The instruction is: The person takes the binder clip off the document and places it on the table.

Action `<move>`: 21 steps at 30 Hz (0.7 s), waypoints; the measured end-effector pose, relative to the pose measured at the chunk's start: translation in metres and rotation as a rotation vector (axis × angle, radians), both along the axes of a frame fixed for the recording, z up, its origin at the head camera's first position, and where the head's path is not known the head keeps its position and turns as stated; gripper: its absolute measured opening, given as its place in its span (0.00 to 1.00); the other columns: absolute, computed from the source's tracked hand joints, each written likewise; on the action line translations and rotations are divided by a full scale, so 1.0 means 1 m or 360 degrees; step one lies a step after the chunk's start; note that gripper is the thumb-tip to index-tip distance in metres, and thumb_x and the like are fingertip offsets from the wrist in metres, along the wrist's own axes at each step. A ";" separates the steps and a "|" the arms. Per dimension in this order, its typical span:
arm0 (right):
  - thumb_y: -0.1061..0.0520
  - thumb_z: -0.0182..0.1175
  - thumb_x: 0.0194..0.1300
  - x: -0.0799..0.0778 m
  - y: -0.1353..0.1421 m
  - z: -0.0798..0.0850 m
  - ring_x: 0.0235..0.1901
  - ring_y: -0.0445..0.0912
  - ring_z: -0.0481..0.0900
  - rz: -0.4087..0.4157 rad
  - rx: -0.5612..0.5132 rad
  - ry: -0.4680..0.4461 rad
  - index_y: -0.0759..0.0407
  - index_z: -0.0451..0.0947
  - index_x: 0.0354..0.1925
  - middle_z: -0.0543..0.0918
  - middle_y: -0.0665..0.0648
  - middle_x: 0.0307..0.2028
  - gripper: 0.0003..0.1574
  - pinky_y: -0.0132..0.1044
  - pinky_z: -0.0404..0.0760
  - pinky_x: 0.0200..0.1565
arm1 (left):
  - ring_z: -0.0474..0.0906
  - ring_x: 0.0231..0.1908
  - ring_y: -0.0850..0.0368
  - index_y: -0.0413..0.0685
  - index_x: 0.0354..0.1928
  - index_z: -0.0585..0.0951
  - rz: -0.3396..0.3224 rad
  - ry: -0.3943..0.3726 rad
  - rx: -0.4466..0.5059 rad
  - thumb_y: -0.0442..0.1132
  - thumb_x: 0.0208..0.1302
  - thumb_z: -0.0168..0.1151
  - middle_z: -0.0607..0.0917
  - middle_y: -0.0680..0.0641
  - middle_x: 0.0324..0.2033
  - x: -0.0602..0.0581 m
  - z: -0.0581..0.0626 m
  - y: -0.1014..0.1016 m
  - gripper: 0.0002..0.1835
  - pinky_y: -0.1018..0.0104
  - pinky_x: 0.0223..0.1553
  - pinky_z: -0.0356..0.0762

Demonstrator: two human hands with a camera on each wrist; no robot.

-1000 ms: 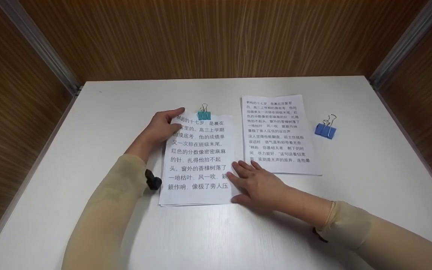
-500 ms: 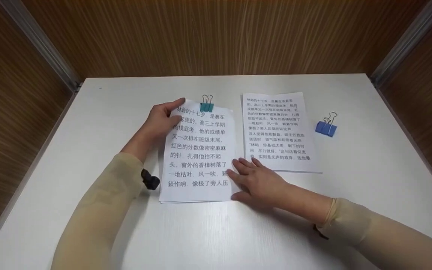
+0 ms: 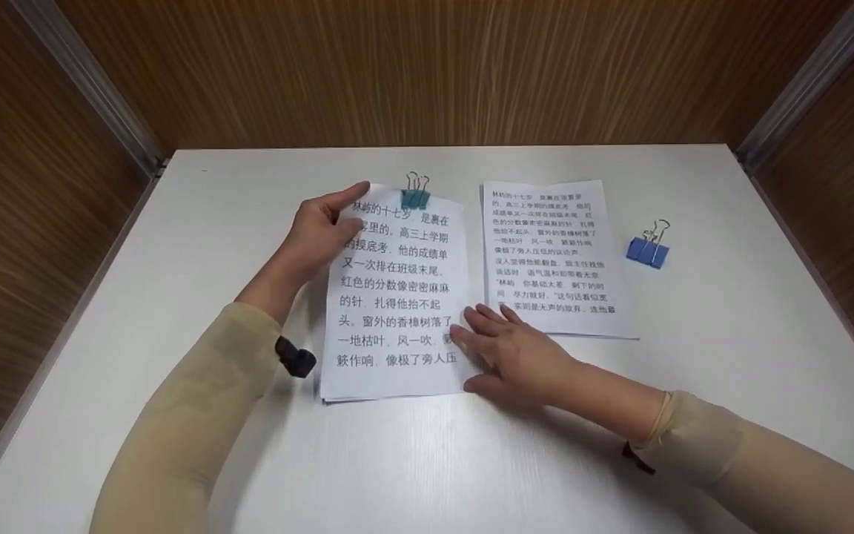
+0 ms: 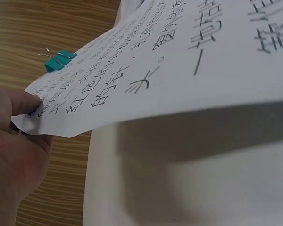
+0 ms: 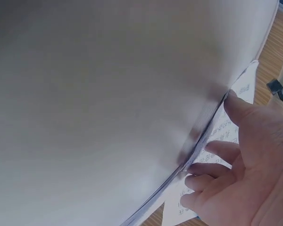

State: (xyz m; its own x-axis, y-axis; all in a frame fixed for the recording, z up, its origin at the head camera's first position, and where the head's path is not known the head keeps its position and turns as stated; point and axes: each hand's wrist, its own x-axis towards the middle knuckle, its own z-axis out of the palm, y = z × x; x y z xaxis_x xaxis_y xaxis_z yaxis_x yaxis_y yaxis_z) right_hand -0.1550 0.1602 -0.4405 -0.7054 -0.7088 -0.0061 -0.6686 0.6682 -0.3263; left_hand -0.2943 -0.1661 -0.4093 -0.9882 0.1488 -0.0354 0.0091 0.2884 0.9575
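A stack of printed sheets (image 3: pixel 394 382) stands left of centre with its top end raised off the table. Its upper left corner is pinched by my left hand (image 3: pixel 314 236), thumb on the printed face; the left wrist view shows a gap beneath the paper (image 4: pixel 146 101). Clamped on its top edge is a teal binder clip (image 3: pixel 415 199), wire handles up. At the lower right side of the stack rests my right hand (image 3: pixel 522 360), its fingers spread along the edge. In the right wrist view, the thumb and fingertips (image 5: pixel 231 96) touch the paper's edge.
A second printed stack (image 3: pixel 545 256) lies flat just to the right, close to my right fingertips. Beyond it sits a blue binder clip (image 3: pixel 647 254). Wood-grained panels (image 3: pixel 442 74) wall the white table (image 3: pixel 368 475) at the back and sides.
The top end of the left stack has risen, with the left hand and the teal clip moving up and away. My right hand stays at the lower right edge.
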 end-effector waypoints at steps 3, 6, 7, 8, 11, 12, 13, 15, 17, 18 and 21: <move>0.45 0.73 0.67 0.002 0.002 0.001 0.78 0.63 0.61 0.0009 -0.0021 0.0067 0.61 0.67 0.78 0.66 0.68 0.77 0.50 0.60 0.53 0.79 | 0.74 0.68 0.63 0.68 0.75 0.75 -0.0002 0.0031 0.0011 0.30 0.77 0.60 0.73 0.60 0.75 0.002 0.001 -0.002 0.32 0.64 0.70 0.70; 0.45 0.72 0.69 0.003 0.005 0.004 0.77 0.63 0.63 0.0028 -0.0036 0.0139 0.62 0.69 0.78 0.67 0.69 0.76 0.47 0.60 0.54 0.79 | 0.77 0.65 0.61 0.66 0.76 0.75 -0.0007 0.0055 0.0041 0.29 0.77 0.59 0.74 0.59 0.74 0.005 0.003 -0.004 0.31 0.64 0.68 0.71; 0.46 0.71 0.70 0.003 0.006 0.006 0.77 0.63 0.63 0.0029 -0.0044 0.0154 0.62 0.69 0.77 0.68 0.69 0.76 0.46 0.60 0.54 0.78 | 0.77 0.64 0.62 0.66 0.76 0.75 -0.0008 0.0058 0.0045 0.29 0.77 0.59 0.74 0.59 0.74 0.005 0.004 -0.004 0.31 0.64 0.67 0.72; 0.46 0.71 0.70 0.003 0.007 0.008 0.77 0.63 0.64 0.0026 -0.0053 0.0166 0.62 0.69 0.77 0.68 0.69 0.76 0.45 0.60 0.55 0.78 | 0.78 0.63 0.61 0.66 0.76 0.75 -0.0011 0.0059 0.0051 0.29 0.77 0.59 0.75 0.59 0.74 0.006 0.005 -0.005 0.31 0.64 0.66 0.73; 0.45 0.70 0.71 0.001 0.011 0.015 0.76 0.63 0.65 -0.0006 -0.0105 0.0182 0.62 0.70 0.76 0.69 0.69 0.75 0.44 0.60 0.55 0.78 | 0.80 0.60 0.59 0.67 0.75 0.75 -0.0019 0.0069 0.0065 0.30 0.77 0.59 0.76 0.59 0.73 0.009 0.009 -0.006 0.31 0.65 0.61 0.76; 0.44 0.70 0.71 0.000 0.013 0.018 0.76 0.63 0.65 -0.0025 -0.0126 0.0178 0.62 0.71 0.76 0.69 0.69 0.75 0.44 0.60 0.55 0.78 | 0.80 0.59 0.58 0.67 0.75 0.75 -0.0022 0.0073 0.0060 0.30 0.77 0.59 0.76 0.59 0.73 0.011 0.011 -0.006 0.31 0.66 0.59 0.77; 0.44 0.71 0.71 -0.002 0.014 0.021 0.76 0.63 0.65 -0.0050 -0.0152 0.0166 0.62 0.71 0.76 0.69 0.68 0.75 0.44 0.60 0.55 0.78 | 0.81 0.58 0.58 0.67 0.76 0.75 -0.0028 0.0078 0.0059 0.30 0.77 0.59 0.76 0.59 0.72 0.012 0.012 -0.006 0.31 0.66 0.57 0.77; 0.44 0.71 0.71 -0.006 0.017 0.029 0.77 0.62 0.65 -0.0105 -0.0207 0.0140 0.61 0.71 0.76 0.70 0.67 0.75 0.44 0.59 0.55 0.78 | 0.82 0.56 0.57 0.68 0.75 0.75 -0.0043 0.0088 0.0063 0.30 0.77 0.59 0.77 0.58 0.71 0.015 0.014 -0.006 0.31 0.68 0.52 0.79; 0.44 0.72 0.71 -0.011 0.020 0.037 0.76 0.61 0.66 -0.0169 -0.0268 0.0116 0.60 0.71 0.76 0.71 0.65 0.75 0.44 0.59 0.56 0.78 | 0.83 0.53 0.55 0.67 0.75 0.75 -0.0065 0.0098 0.0077 0.30 0.77 0.59 0.79 0.57 0.70 0.018 0.017 -0.006 0.31 0.69 0.46 0.81; 0.45 0.72 0.70 -0.014 0.021 0.042 0.76 0.61 0.67 -0.0200 -0.0299 0.0112 0.59 0.71 0.76 0.71 0.64 0.75 0.44 0.59 0.57 0.78 | 0.84 0.51 0.54 0.67 0.75 0.75 -0.0079 0.0104 0.0091 0.30 0.77 0.59 0.80 0.56 0.69 0.020 0.018 -0.006 0.31 0.69 0.43 0.82; 0.47 0.74 0.69 -0.028 0.014 0.058 0.73 0.60 0.71 -0.0307 -0.0371 0.0115 0.58 0.72 0.76 0.74 0.62 0.73 0.44 0.58 0.64 0.75 | 0.86 0.47 0.52 0.66 0.75 0.76 -0.0148 0.0098 0.0160 0.29 0.76 0.59 0.83 0.53 0.65 0.015 0.016 -0.013 0.31 0.69 0.37 0.83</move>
State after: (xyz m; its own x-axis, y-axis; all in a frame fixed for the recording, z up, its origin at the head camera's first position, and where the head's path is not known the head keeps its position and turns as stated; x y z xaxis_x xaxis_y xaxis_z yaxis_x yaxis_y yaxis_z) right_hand -0.1828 0.1746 -0.3825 -0.8198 -0.5381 0.1960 -0.5637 0.6979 -0.4418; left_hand -0.2792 -0.1787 -0.3938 -0.9698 0.2397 0.0442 0.0907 0.1865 0.9783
